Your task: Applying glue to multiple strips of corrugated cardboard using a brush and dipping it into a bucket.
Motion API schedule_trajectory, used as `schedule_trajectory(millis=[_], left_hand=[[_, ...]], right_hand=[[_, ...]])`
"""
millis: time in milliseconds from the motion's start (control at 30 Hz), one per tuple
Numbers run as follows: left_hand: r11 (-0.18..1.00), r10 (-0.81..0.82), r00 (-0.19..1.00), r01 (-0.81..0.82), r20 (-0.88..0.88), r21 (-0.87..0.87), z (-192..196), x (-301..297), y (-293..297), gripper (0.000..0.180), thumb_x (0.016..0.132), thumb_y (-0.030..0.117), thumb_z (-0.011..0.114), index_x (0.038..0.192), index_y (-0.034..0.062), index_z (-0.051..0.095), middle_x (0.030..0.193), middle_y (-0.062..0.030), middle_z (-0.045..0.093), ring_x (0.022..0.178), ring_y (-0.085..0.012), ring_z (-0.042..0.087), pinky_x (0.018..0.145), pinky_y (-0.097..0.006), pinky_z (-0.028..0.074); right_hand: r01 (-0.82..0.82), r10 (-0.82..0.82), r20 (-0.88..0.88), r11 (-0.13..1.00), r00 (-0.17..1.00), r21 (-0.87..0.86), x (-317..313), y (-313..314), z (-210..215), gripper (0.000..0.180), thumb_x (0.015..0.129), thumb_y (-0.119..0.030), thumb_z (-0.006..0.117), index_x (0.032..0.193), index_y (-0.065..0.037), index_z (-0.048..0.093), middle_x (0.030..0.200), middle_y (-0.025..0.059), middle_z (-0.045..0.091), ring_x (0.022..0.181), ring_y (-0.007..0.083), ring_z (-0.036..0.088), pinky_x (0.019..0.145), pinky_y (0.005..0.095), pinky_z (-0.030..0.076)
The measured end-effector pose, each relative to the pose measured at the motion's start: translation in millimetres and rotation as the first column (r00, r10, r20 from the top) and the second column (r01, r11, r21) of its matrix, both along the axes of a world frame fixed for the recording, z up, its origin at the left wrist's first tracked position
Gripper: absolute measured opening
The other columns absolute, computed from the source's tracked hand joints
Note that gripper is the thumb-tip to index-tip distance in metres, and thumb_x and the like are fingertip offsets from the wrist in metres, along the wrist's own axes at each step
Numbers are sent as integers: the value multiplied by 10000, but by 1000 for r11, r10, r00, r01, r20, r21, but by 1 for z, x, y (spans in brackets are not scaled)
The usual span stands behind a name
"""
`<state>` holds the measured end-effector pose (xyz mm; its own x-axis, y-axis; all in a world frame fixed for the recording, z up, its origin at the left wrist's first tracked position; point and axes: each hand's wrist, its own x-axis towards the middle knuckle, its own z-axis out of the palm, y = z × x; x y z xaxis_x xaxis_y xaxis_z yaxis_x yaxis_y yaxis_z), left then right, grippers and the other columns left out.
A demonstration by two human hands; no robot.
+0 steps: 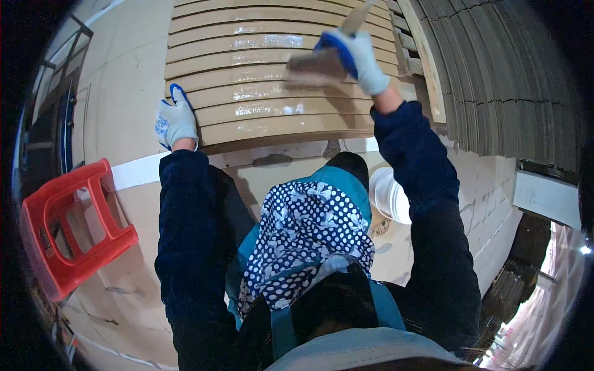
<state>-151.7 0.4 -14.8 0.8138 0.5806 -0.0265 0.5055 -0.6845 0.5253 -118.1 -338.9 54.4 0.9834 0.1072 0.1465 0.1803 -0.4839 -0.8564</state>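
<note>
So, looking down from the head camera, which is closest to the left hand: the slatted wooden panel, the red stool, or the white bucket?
1. Slatted wooden panel: the left hand rests on its left edge.
2. Red stool: lower left, on the floor.
3. White bucket: far right, beyond the person's knees.

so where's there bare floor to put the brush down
Bare cardboard floor lies left of the slatted panel, above the red stool. It is crowded by the white bucket under the right hand, which holds the brush.
</note>
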Motion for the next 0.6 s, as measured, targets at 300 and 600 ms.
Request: schedule_trajectory(millis=[300, 600], left_hand=[[999, -27, 1000, 28, 11, -21, -7, 8, -5, 622, 835, 559, 387, 986, 1, 615, 995, -245, 601, 938, -387, 571, 817, -454, 428], [1000, 0, 999, 0, 37, 3, -7, 5, -4, 612, 831, 561, 399, 971, 6, 616, 978, -233, 608, 913, -393, 573, 796, -457, 433]], right_hand=[[187, -179, 255, 982, 950, -8, 22, -38, -37, 203, 841, -182, 587, 750, -4, 619, 700, 49, 638, 693, 110, 599, 637, 248, 482], [201, -5, 598, 944, 802, -260, 63, -36, 9, 250, 834, -223, 592, 722, -6, 643, 684, 41, 641, 610, 108, 592, 583, 254, 448]])
